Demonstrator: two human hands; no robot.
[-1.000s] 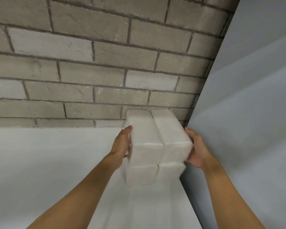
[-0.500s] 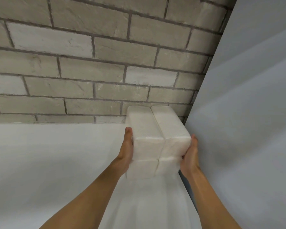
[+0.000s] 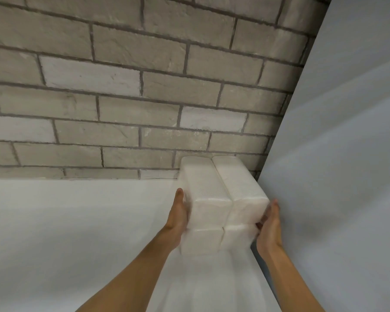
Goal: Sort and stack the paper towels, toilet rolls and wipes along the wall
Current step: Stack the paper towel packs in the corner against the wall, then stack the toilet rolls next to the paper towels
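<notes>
Head: glossy white brick-shaped packs [image 3: 221, 192] btwn left hand [image 3: 178, 212], right hand [image 3: 269, 224]

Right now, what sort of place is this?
Probably a storage corner or stockroom: bare brick wall, plain grey side panel, and plastic-wrapped white packs stacked on a white surface.

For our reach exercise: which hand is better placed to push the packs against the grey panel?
Probably left: left hand lies flat on the packs, opposite the panel; right hand sits between them.
</notes>
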